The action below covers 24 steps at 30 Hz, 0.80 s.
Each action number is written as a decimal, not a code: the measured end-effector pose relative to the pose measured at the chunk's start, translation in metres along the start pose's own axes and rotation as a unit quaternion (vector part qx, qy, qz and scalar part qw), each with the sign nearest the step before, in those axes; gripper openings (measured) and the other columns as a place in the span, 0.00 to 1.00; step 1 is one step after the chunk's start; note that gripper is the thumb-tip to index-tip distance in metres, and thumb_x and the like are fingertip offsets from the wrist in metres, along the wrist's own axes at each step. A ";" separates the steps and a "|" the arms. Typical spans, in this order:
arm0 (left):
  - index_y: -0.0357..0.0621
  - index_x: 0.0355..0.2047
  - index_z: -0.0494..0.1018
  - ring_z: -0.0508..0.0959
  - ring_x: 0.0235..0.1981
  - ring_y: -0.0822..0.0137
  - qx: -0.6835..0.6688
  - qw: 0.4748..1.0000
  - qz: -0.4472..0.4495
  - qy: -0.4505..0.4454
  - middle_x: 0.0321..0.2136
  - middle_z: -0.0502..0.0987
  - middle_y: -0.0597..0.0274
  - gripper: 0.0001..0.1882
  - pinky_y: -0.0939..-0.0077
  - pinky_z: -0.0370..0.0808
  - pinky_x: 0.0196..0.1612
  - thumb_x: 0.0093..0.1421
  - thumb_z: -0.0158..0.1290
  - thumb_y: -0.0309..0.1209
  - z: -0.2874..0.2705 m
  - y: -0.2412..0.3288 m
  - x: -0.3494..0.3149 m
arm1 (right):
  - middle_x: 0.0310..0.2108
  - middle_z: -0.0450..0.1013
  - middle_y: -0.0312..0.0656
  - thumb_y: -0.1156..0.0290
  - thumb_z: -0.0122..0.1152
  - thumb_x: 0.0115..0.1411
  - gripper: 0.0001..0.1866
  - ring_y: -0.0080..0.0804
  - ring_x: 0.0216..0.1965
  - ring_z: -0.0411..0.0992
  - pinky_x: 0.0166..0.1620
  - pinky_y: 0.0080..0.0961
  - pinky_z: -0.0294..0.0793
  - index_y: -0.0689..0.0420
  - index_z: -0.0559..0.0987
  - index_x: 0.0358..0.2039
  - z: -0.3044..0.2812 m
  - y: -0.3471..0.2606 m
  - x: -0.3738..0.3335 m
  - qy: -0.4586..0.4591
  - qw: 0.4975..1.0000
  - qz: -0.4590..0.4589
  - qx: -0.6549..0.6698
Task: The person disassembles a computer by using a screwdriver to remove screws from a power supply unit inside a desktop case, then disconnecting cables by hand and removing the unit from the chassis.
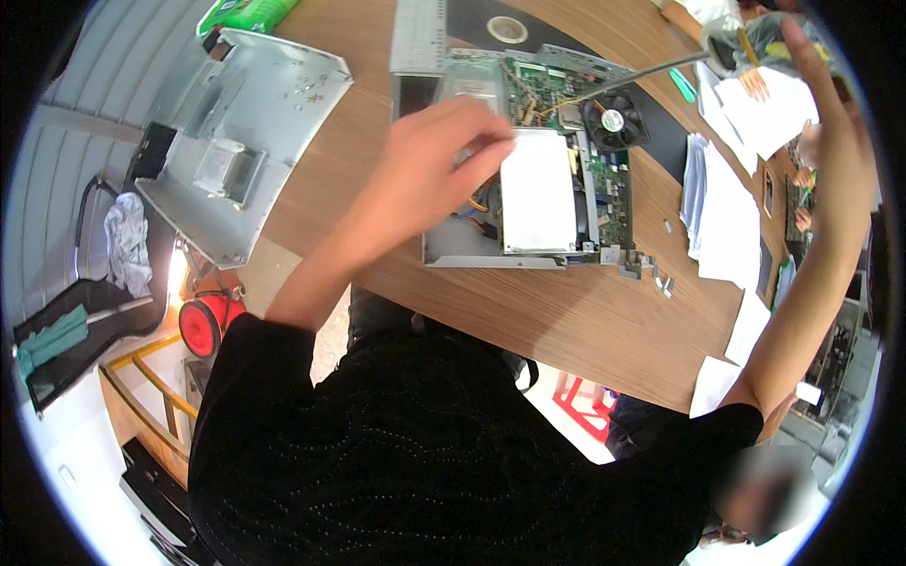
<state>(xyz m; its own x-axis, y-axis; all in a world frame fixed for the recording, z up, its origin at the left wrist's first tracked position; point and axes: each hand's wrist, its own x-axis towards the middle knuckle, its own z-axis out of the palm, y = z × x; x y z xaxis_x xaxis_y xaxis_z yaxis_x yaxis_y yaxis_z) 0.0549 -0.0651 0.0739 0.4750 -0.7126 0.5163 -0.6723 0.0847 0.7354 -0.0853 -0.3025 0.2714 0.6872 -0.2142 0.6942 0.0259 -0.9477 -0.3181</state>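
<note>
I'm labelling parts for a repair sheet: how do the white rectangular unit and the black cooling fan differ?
Shape: the white rectangular unit is oblong with a plain flat top; the black cooling fan has round blades and a pale hub.
Size: the unit's face looks larger than the fan's.
Position: the left hand overlaps the unit's upper corner in view, while the fan lies clear of it.
Shared: both show a broad face to the camera.

Shared electronics workshop, apparently: opened metal chassis (472,261), green circuit board (618,209), grey metal cover (283,99), paper stacks (729,222) on wooden tabletop (472,307); co-worker (753,85) at far edge.
</note>
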 end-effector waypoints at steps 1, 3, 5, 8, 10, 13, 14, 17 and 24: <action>0.36 0.38 0.79 0.83 0.35 0.65 0.012 0.999 -0.008 0.039 0.35 0.81 0.56 0.07 0.73 0.80 0.37 0.62 0.59 0.27 -0.015 0.003 -0.016 | 0.32 0.66 0.36 0.80 0.60 0.63 0.10 0.22 0.34 0.66 0.38 0.21 0.68 0.59 0.70 0.41 0.009 -0.003 -0.004 -0.012 1.000 -0.006 0.000; 0.37 0.37 0.80 0.84 0.35 0.64 0.151 0.976 -0.106 0.120 0.33 0.82 0.55 0.07 0.71 0.80 0.36 0.62 0.60 0.28 -0.050 -0.010 -0.039 | 0.32 0.65 0.36 0.81 0.60 0.63 0.10 0.22 0.34 0.66 0.39 0.21 0.69 0.59 0.69 0.41 0.028 -0.018 -0.008 -0.043 0.999 -0.017 -0.016; 0.37 0.37 0.80 0.85 0.35 0.58 0.291 0.920 -0.191 0.180 0.33 0.83 0.50 0.08 0.66 0.79 0.38 0.61 0.59 0.28 -0.084 -0.057 -0.047 | 0.32 0.65 0.36 0.81 0.60 0.63 0.10 0.22 0.35 0.66 0.39 0.21 0.69 0.59 0.69 0.41 0.049 -0.033 -0.009 -0.064 0.997 -0.032 -0.033; 0.36 0.37 0.80 0.83 0.37 0.47 0.397 0.887 -0.205 0.115 0.35 0.82 0.44 0.08 0.59 0.78 0.42 0.59 0.57 0.27 -0.115 -0.142 -0.062 | 0.33 0.65 0.37 0.81 0.59 0.63 0.10 0.22 0.36 0.66 0.41 0.21 0.69 0.60 0.68 0.41 0.085 -0.045 -0.007 -0.081 0.995 -0.045 -0.037; 0.36 0.34 0.80 0.81 0.38 0.42 0.410 0.885 -0.207 0.069 0.35 0.81 0.43 0.07 0.54 0.77 0.43 0.60 0.54 0.25 -0.108 -0.163 -0.052 | 0.33 0.65 0.37 0.82 0.59 0.63 0.10 0.23 0.36 0.66 0.41 0.22 0.69 0.60 0.68 0.41 0.092 -0.041 -0.007 -0.088 0.994 -0.056 -0.014; 0.34 0.31 0.79 0.81 0.36 0.40 0.409 0.891 -0.186 0.070 0.33 0.80 0.41 0.07 0.50 0.77 0.41 0.56 0.51 0.21 -0.103 -0.180 -0.042 | 0.33 0.66 0.38 0.83 0.59 0.63 0.10 0.24 0.37 0.67 0.41 0.23 0.69 0.60 0.68 0.41 0.096 -0.034 -0.005 -0.104 0.991 -0.077 0.031; 0.33 0.30 0.78 0.81 0.35 0.40 0.415 0.886 -0.195 0.065 0.33 0.80 0.40 0.07 0.50 0.78 0.40 0.54 0.50 0.20 -0.104 -0.187 -0.039 | 0.33 0.66 0.39 0.83 0.59 0.63 0.10 0.23 0.37 0.67 0.41 0.23 0.69 0.60 0.68 0.41 0.097 -0.034 -0.005 -0.109 0.992 -0.067 0.025; 0.34 0.29 0.78 0.81 0.35 0.40 0.429 0.878 -0.197 0.085 0.32 0.80 0.41 0.07 0.51 0.78 0.40 0.53 0.51 0.20 -0.106 -0.201 -0.035 | 0.33 0.65 0.38 0.82 0.59 0.64 0.10 0.23 0.37 0.68 0.40 0.23 0.71 0.61 0.68 0.41 0.102 -0.038 -0.008 -0.121 0.991 -0.018 0.061; 0.36 0.29 0.78 0.81 0.35 0.43 0.466 0.859 -0.185 0.097 0.33 0.80 0.45 0.06 0.53 0.79 0.39 0.52 0.52 0.19 -0.102 -0.212 -0.034 | 0.34 0.65 0.38 0.82 0.58 0.64 0.09 0.22 0.37 0.69 0.40 0.22 0.72 0.61 0.68 0.42 0.096 -0.068 -0.004 -0.150 0.988 0.025 -0.012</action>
<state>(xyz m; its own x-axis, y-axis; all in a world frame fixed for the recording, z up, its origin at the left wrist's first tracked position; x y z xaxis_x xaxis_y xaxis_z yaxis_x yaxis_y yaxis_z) 0.2391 0.0118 -0.0552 0.7793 -0.4332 0.4527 -0.5744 -0.7827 0.2398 -0.0203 -0.2147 0.2279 0.8717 -0.1854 0.4536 -0.0293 -0.9438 -0.3293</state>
